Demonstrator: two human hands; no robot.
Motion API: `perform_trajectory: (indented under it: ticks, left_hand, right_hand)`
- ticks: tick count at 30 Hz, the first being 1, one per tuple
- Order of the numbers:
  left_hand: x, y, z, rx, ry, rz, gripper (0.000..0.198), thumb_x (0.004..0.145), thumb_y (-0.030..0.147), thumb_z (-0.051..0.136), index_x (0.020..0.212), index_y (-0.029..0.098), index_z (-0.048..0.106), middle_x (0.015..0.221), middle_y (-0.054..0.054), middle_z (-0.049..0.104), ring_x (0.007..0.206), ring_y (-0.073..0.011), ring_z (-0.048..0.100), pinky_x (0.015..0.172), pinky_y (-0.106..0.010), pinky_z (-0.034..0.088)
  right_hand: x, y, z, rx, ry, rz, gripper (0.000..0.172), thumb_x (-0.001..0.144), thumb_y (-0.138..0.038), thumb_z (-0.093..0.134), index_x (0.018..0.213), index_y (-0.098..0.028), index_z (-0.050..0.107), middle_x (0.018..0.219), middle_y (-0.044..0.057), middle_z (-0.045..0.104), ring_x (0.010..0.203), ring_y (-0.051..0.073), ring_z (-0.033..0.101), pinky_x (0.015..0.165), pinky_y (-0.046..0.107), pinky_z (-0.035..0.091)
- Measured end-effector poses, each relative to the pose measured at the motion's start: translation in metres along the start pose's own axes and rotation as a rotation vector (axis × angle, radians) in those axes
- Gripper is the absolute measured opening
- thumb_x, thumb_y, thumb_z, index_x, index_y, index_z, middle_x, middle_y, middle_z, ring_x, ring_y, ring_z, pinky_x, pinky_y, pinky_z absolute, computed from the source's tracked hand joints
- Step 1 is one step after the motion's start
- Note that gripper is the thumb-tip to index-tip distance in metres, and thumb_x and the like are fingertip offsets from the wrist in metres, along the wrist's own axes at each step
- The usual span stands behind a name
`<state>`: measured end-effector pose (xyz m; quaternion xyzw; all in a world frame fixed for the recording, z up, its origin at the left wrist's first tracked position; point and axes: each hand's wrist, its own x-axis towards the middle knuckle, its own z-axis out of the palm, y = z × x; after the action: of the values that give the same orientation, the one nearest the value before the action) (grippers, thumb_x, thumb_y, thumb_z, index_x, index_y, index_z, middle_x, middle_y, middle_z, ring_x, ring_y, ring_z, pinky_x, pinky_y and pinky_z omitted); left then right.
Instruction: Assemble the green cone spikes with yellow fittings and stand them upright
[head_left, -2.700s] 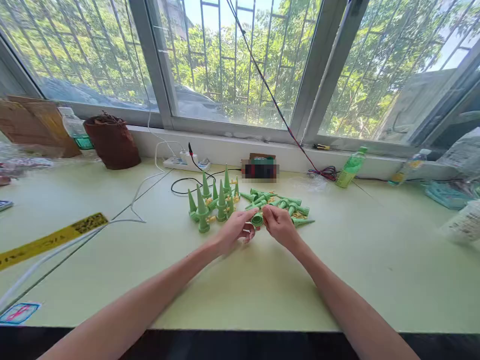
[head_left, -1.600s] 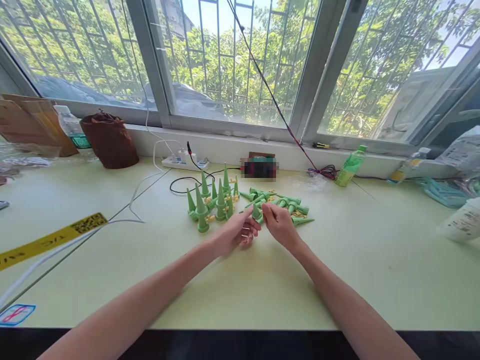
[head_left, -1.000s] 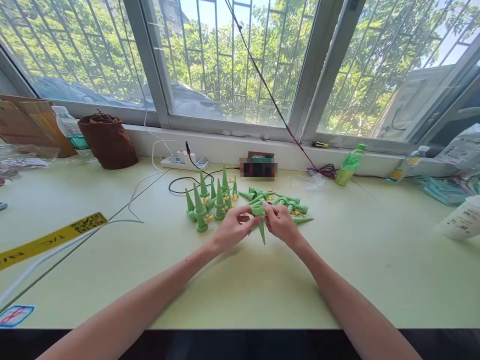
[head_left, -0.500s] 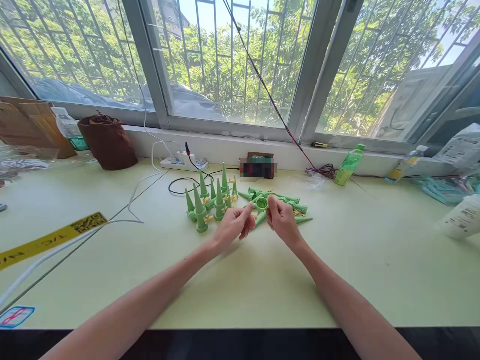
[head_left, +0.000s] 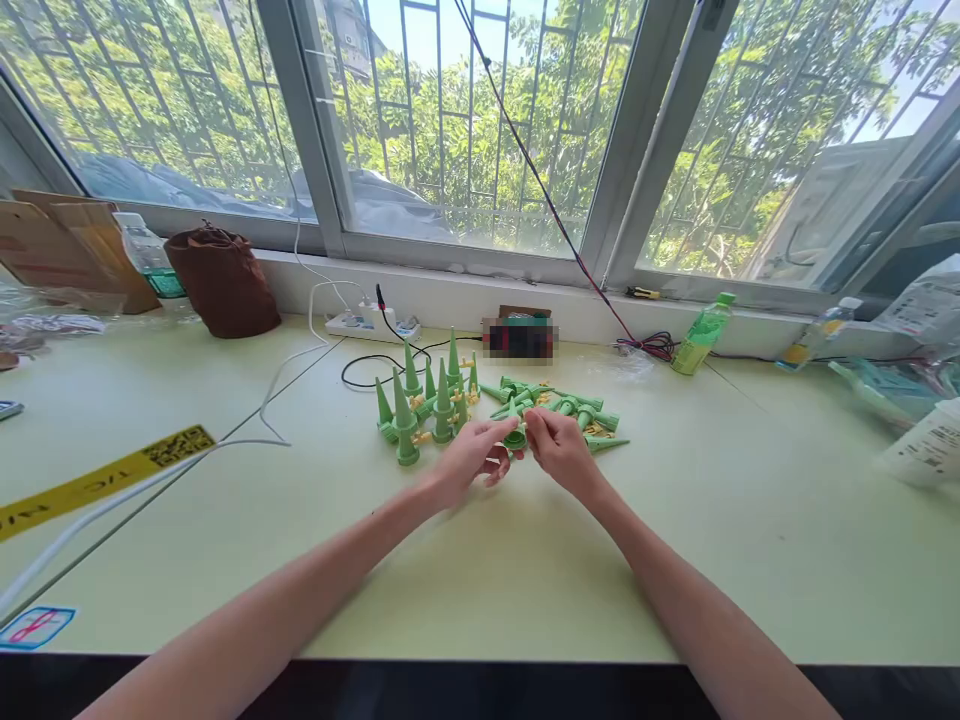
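Observation:
Between my two hands is a green plastic watering spike [head_left: 514, 438], its wide cap end turned toward me and its point away. My left hand [head_left: 474, 455] grips it from the left with thumb and fingers. On the other side my right hand [head_left: 556, 440] pinches close against the spike; whatever its fingertips hold is hidden. Several green spikes with small yellow valves stand upright in a group [head_left: 406, 425] left of my hands. More green spikes lie in a loose pile [head_left: 581, 408] behind and right of my right hand, with yellow pieces among them.
At the back stand a power strip [head_left: 375, 325], a blurred dark box [head_left: 517, 338] and a green bottle [head_left: 703, 335]. A brown bag [head_left: 221, 285] is at the left, near a white cable [head_left: 271, 385] with a yellow label [head_left: 105, 480]. A white cup [head_left: 926, 445] sits far right.
The spike has tipped and shifted slightly down and left, so its open end no longer faces me as fully. My right hand has moved a little lower; the camera view has shifted slightly.

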<state>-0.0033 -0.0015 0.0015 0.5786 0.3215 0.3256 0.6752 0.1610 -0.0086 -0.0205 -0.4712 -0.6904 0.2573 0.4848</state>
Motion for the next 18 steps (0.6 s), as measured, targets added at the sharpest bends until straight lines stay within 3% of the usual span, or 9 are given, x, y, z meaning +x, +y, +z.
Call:
perform_trajectory:
  ticks: [4, 7, 9, 13, 16, 18]
  left_hand:
    - [-0.001, -0.005, 0.001, 0.384, 0.089, 0.192, 0.04, 0.083, 0.053, 0.057, 0.069, 0.017, 0.051, 0.055, 0.002, 0.047, 0.046, -0.0083, 0.042, 0.043, -0.021, 0.031]
    - [-0.001, -0.009, 0.002, 0.592, 0.192, 0.399, 0.031, 0.084, 0.045, 0.06, 0.072, 0.017, 0.055, 0.071, -0.001, 0.053, 0.055, -0.0094, 0.047, 0.048, -0.022, 0.037]
    - [0.0, -0.011, 0.002, 0.656, 0.216, 0.465, 0.026, 0.085, 0.042, 0.058, 0.077, 0.017, 0.06, 0.082, -0.004, 0.055, 0.059, -0.0102, 0.049, 0.051, -0.023, 0.04]
    - [0.0, -0.013, 0.002, 0.687, 0.259, 0.443, 0.025, 0.086, 0.043, 0.058, 0.091, 0.019, 0.066, 0.09, -0.005, 0.059, 0.059, -0.0106, 0.048, 0.055, -0.023, 0.041]
    - [0.0, -0.012, 0.003, 0.636, 0.313, 0.38, 0.037, 0.086, 0.048, 0.057, 0.11, 0.021, 0.061, 0.099, -0.005, 0.062, 0.056, -0.0094, 0.048, 0.055, -0.024, 0.042]
    - [0.0, -0.01, 0.003, 0.56, 0.313, 0.288, 0.042, 0.087, 0.055, 0.053, 0.106, 0.019, 0.06, 0.094, -0.005, 0.064, 0.051, -0.0084, 0.047, 0.05, -0.023, 0.04]
  right_hand:
    - [0.001, -0.003, 0.0, 0.016, 0.037, 0.053, 0.054, 0.095, -0.055, 0.039, 0.054, -0.021, 0.037, 0.043, -0.003, 0.039, 0.042, 0.01, 0.035, 0.045, 0.026, 0.028]
    - [0.002, -0.003, 0.0, 0.025, 0.053, 0.079, 0.057, 0.094, -0.055, 0.04, 0.049, -0.021, 0.035, 0.04, -0.003, 0.037, 0.04, 0.01, 0.033, 0.044, 0.026, 0.028]
    - [0.002, -0.002, 0.001, 0.039, 0.058, 0.086, 0.057, 0.094, -0.056, 0.041, 0.048, -0.021, 0.035, 0.04, -0.003, 0.036, 0.039, 0.01, 0.033, 0.043, 0.026, 0.028]
    - [0.002, 0.001, 0.004, 0.097, 0.078, 0.104, 0.057, 0.092, -0.06, 0.041, 0.051, -0.021, 0.037, 0.04, -0.004, 0.036, 0.037, 0.009, 0.034, 0.042, 0.026, 0.029]
    - [0.003, 0.003, 0.004, 0.149, 0.108, 0.128, 0.056, 0.091, -0.065, 0.039, 0.055, -0.021, 0.039, 0.042, -0.005, 0.036, 0.036, 0.009, 0.035, 0.04, 0.025, 0.03]
    - [0.004, 0.003, 0.003, 0.177, 0.138, 0.137, 0.055, 0.09, -0.067, 0.039, 0.058, -0.021, 0.04, 0.043, -0.005, 0.037, 0.035, 0.009, 0.035, 0.038, 0.025, 0.029]
